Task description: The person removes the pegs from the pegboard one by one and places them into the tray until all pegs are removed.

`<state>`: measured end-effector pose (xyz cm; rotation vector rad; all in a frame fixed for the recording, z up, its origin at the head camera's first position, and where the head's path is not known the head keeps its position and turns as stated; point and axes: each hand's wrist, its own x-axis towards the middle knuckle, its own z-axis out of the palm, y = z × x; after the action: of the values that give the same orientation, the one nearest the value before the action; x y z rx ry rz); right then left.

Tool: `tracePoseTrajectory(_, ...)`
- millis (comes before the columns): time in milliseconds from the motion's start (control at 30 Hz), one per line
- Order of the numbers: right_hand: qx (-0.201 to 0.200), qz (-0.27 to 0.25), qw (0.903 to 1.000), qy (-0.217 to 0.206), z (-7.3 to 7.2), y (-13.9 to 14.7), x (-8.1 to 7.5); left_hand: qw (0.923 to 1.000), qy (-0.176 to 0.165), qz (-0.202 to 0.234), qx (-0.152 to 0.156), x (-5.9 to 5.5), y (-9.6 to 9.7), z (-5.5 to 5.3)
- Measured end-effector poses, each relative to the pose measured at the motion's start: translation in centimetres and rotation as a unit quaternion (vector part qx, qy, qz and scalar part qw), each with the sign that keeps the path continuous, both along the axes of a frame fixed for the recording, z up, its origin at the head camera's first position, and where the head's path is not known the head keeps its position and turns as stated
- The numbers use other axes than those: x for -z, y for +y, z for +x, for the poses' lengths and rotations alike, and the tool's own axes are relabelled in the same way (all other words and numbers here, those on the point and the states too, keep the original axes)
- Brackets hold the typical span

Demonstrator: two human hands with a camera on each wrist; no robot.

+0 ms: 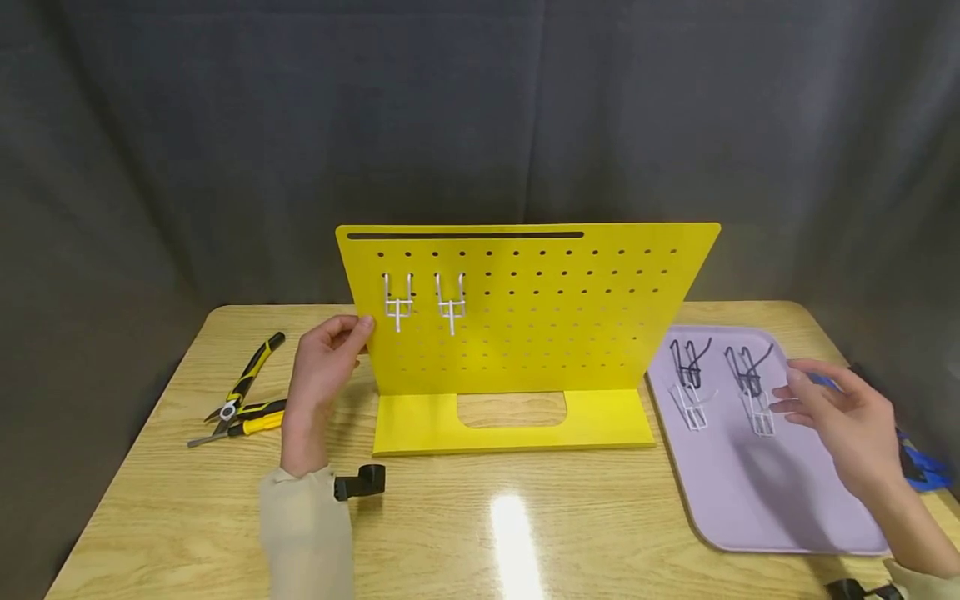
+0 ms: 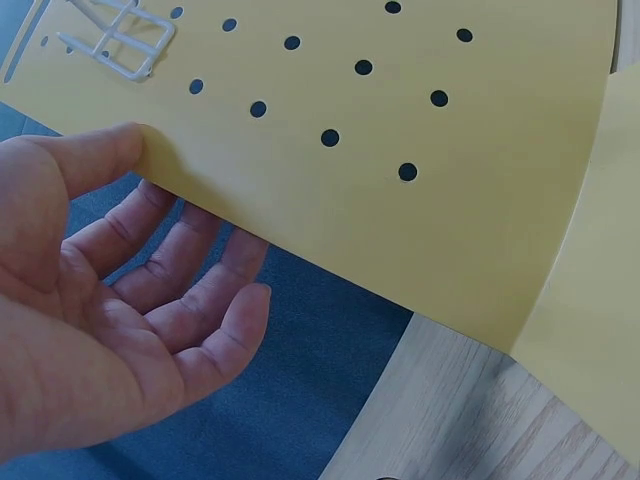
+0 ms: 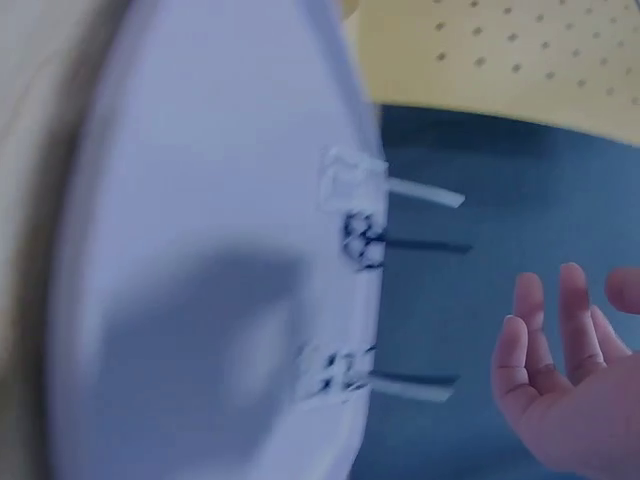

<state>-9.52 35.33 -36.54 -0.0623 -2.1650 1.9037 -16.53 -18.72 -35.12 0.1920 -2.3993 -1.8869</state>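
A yellow pegboard (image 1: 551, 304) stands on its folded base, with two white wire hooks (image 1: 398, 308) fitted side by side at its upper left. My left hand (image 1: 324, 367) grips the board's left edge; in the left wrist view the thumb (image 2: 105, 155) lies on the front face and the fingers reach behind. Over the lilac tray (image 1: 723, 496), my right hand (image 1: 851, 425) hovers with loosely bent fingers and nothing visible in them. Two black hooks (image 1: 687, 367) lie in the tray's far part, and two white hooks (image 1: 761, 418) lie just nearer. The right wrist view is blurred.
Left of the board lie diagonal-cutting pliers (image 1: 251, 379) with black and yellow handles and a yellow-handled screwdriver (image 1: 258, 423). Something blue and black (image 1: 926, 471) sits partly hidden beyond the tray's right side. A dark curtain (image 1: 465, 108) hangs behind the wooden table (image 1: 427, 525).
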Motion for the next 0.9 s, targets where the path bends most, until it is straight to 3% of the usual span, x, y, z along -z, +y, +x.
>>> tracePoseTrajectory(267,-0.004,-0.023,0.9974,0.069,-0.6,-5.3,-0.3,1.0000,0.003,0.002,0.002,0.0,-0.1,0.0)
tracePoseTrajectory(500,-0.059,-0.065,0.9945,0.058,-1.2,-10.1,-0.2,1.0000,-0.002,0.000,0.000,0.2,-0.1,0.1)
tracePoseTrajectory(667,-0.075,-0.078,0.9915,0.073,-2.1,-13.0,-0.7,1.0000,-0.005,-0.001,-0.005,0.1,-0.2,0.2)
tracePoseTrajectory(900,-0.074,0.006,0.9939,0.081,-3.0,-17.0,-0.8,1.0000,-0.005,-0.007,-0.001,0.0,-0.1,0.1)
